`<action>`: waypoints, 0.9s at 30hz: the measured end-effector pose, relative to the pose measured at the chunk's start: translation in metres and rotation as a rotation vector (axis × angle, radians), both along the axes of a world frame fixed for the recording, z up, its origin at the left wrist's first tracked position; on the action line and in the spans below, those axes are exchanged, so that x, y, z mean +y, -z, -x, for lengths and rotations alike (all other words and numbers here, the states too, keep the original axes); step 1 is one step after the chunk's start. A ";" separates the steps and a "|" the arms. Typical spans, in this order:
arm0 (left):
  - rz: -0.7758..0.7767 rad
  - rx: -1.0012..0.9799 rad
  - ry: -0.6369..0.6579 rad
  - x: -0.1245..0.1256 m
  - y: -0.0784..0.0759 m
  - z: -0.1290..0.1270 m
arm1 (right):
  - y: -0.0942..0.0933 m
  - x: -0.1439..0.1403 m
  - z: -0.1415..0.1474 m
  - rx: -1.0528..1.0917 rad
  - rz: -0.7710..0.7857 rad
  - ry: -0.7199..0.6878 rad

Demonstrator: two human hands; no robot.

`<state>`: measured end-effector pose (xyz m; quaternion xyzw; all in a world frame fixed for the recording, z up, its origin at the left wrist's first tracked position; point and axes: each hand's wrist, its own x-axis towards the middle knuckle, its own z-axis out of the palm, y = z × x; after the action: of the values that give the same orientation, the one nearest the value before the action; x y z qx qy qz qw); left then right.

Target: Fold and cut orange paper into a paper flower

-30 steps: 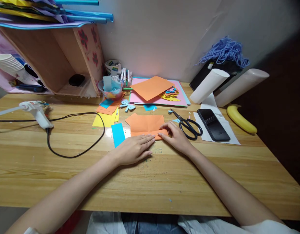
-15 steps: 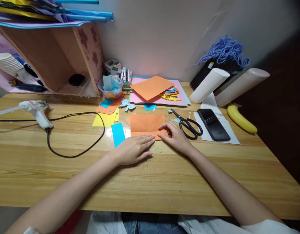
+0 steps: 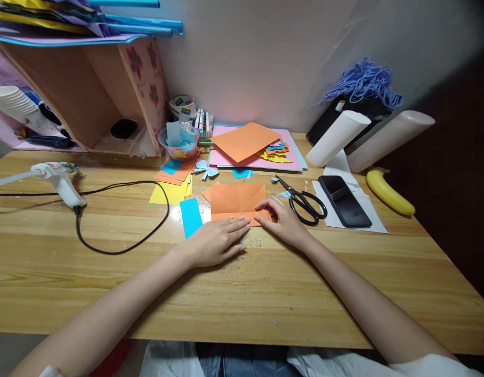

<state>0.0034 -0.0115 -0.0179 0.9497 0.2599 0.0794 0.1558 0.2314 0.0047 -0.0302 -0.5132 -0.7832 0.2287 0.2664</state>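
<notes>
Orange paper (image 3: 236,199) lies L-R just past both flat, open grips; your right hand (image 3: 283,222) presses its near-right corner, left hand (image 3: 214,243) touches the near edge.

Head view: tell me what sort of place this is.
Probably a home craft desk: a wooden table against a wall, with coloured paper sheets, a glue gun and scissors. Both hands press an orange sheet.

Left hand (image 3: 214,242) flat, palm down; right hand (image 3: 284,220) pressing, fingers (image 3: 261,205) curled.

Orange sheet (image 3: 236,199) matt paper; table (image 3: 265,293) glossy grained wood; scissors (image 3: 303,201) black; phone (image 3: 344,200) glossy
</notes>
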 end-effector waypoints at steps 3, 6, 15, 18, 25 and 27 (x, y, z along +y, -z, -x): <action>-0.004 -0.001 -0.001 0.000 0.000 0.000 | 0.001 0.000 0.000 0.000 0.003 0.000; -0.003 0.011 0.000 0.000 0.000 0.000 | 0.001 0.000 -0.001 -0.001 0.014 0.002; -0.002 0.001 -0.004 -0.001 -0.001 0.000 | 0.000 0.000 -0.001 0.002 0.006 -0.003; 0.001 -0.004 -0.002 0.000 0.000 0.000 | -0.001 0.000 0.000 -0.001 0.005 -0.004; -0.010 0.006 0.002 0.000 0.000 0.000 | -0.001 -0.001 0.000 -0.001 0.003 -0.032; -0.005 -0.002 0.003 0.000 -0.001 0.000 | -0.001 -0.001 -0.001 -0.001 0.001 -0.032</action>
<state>0.0033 -0.0114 -0.0171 0.9504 0.2581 0.0807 0.1538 0.2320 0.0040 -0.0289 -0.5009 -0.7912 0.2332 0.2621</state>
